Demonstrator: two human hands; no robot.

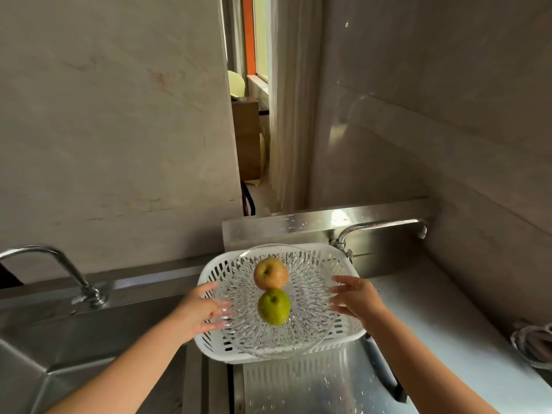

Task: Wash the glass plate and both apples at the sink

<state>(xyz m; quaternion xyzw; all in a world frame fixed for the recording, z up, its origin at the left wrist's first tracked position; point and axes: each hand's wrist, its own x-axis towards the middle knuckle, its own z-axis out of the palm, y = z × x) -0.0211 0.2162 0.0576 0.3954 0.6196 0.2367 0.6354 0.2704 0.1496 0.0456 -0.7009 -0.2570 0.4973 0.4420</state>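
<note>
Hands (203, 309) (355, 300) at plate (298, 333) edges, fingers spread

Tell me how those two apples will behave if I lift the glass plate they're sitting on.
Both apples look round and loose on the glass plate, so any tilt would probably roll them. The plate looks rigid and breakable.

Grey marble walls (113, 115); narrow gap shows orange-framed window (254, 37), wooden cabinet (246, 138), daylight.

Both forearms bare, no sleeves; left hand (200, 309), right hand (357, 299) ungloved, ringless.
</note>
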